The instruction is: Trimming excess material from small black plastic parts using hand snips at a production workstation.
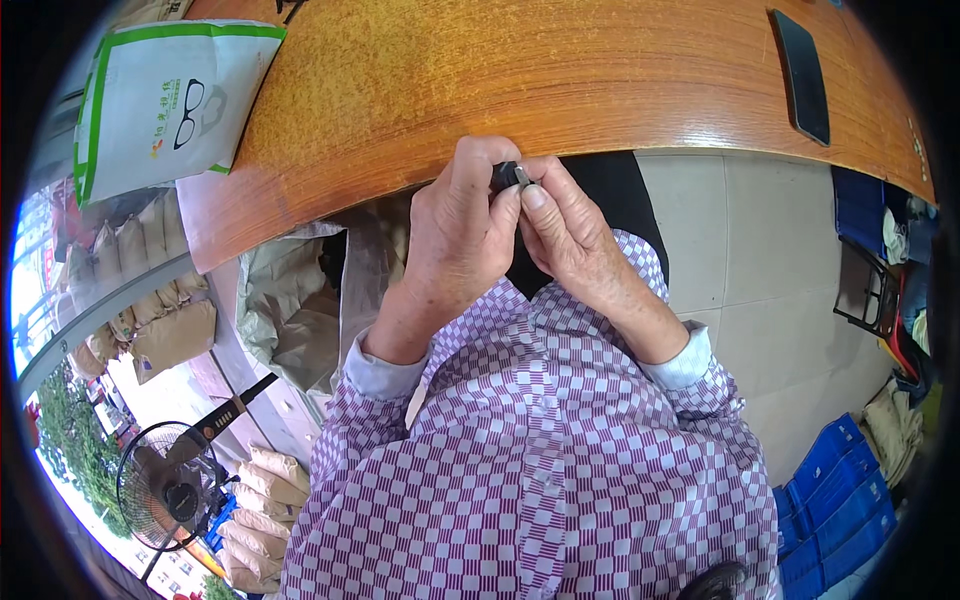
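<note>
Left hand and right hand are both pinched tight on a little black thing by the wooden counter. Phone's on that counter, tiled floor below it.

Left head-worn fisheye, facing down over shirt; left hand, right hand near, table beyond.

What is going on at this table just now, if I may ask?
A person in a checked shirt is handling a small black item with a silvery part, just off the near edge of the wooden table. The left-hand grip and right-hand grip meet around it; fingers hide too much to tell what it is. A white bag with green trim is at left, and a dark phone lies at right.
</note>
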`<action>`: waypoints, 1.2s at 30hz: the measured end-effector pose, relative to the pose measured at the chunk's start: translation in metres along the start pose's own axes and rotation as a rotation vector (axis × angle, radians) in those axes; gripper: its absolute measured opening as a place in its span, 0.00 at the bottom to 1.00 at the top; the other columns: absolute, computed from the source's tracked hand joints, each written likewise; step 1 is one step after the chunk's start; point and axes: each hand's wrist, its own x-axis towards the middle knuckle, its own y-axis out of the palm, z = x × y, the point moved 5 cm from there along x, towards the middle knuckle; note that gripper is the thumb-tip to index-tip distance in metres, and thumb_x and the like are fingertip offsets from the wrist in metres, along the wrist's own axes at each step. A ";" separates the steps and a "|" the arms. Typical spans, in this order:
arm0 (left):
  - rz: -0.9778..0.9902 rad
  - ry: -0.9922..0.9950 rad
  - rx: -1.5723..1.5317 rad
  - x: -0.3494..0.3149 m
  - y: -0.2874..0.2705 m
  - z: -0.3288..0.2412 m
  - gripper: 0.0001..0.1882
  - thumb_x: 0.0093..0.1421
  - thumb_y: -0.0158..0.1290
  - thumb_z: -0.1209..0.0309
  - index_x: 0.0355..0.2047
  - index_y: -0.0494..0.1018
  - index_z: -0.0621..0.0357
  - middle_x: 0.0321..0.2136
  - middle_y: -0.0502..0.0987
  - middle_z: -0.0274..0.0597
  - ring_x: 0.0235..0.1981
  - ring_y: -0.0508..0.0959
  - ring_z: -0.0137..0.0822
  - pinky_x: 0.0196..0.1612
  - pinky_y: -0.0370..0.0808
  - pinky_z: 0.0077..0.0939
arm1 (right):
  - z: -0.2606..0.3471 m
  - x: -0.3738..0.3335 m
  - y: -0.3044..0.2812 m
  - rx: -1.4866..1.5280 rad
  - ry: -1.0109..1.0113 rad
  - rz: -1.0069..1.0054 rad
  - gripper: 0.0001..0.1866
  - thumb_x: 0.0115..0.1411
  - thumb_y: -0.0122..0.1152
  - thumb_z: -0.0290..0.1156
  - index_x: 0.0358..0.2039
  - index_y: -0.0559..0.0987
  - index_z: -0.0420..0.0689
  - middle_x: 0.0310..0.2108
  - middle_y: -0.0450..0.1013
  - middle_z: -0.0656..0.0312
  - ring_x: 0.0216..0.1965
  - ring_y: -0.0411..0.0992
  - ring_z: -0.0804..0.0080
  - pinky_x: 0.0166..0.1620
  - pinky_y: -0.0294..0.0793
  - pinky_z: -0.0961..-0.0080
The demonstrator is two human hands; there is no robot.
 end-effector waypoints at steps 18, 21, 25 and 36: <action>-0.128 -0.482 -0.989 -0.004 -0.012 0.031 0.18 0.60 0.46 0.79 0.51 0.60 0.61 0.31 0.71 0.37 0.25 0.75 0.25 0.26 0.69 0.12 | -0.005 -0.002 -0.007 0.741 0.207 0.167 0.14 0.67 0.40 0.41 0.36 0.68 0.43 0.16 0.61 0.64 0.12 0.54 0.80 0.17 0.55 0.83; -0.102 -0.499 -0.996 -0.006 -0.010 0.028 0.19 0.63 0.44 0.76 0.54 0.59 0.62 0.31 0.71 0.37 0.26 0.75 0.25 0.27 0.69 0.12 | -0.006 -0.003 -0.005 0.699 0.209 0.102 0.13 0.67 0.41 0.39 0.35 0.68 0.44 0.16 0.62 0.64 0.12 0.55 0.80 0.17 0.55 0.84; -0.042 -0.493 -1.004 -0.006 -0.002 0.025 0.18 0.65 0.42 0.73 0.55 0.59 0.62 0.32 0.72 0.37 0.27 0.75 0.25 0.29 0.70 0.12 | -0.001 -0.004 -0.010 0.386 0.123 -0.009 0.12 0.68 0.41 0.38 0.35 0.68 0.44 0.17 0.64 0.65 0.13 0.55 0.83 0.17 0.54 0.86; 0.029 -0.583 -1.228 -0.008 0.011 0.025 0.17 0.65 0.43 0.71 0.54 0.61 0.61 0.29 0.72 0.39 0.26 0.73 0.26 0.25 0.66 0.14 | 0.015 -0.001 -0.009 0.181 0.100 -0.036 0.19 0.67 0.45 0.37 0.53 0.64 0.38 0.18 0.62 0.71 0.19 0.59 0.87 0.21 0.56 0.90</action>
